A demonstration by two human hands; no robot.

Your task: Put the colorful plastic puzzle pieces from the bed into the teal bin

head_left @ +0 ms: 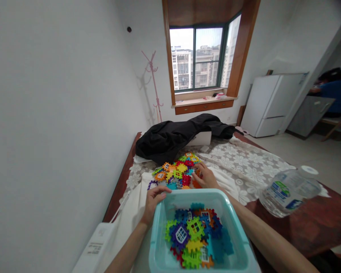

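A light teal plastic basket (pixel 197 192) stands right in front of me, with several gear-edged plastic building blocks (pixel 195 228) lying inside it. My left hand (pixel 155 203) is closed on its far left corner, fingers over the rim. Beyond the basket, a loose pile of the same colourful building blocks (pixel 177 172) is spread on the cloth. My right hand (pixel 206 177) reaches past the basket to the right side of this pile. Its fingers curl around an orange building block (pixel 199 173), which they partly hide.
A large clear plastic bottle (pixel 290 191) with a white cap stands at the right on the dark red table (pixel 307 223). Black fabric (pixel 170 138) lies over a white box (pixel 203 138) behind the pile. Patterned cloth (pixel 252 163) covers much of the tabletop. A wall (pixel 59 94) borders the left.
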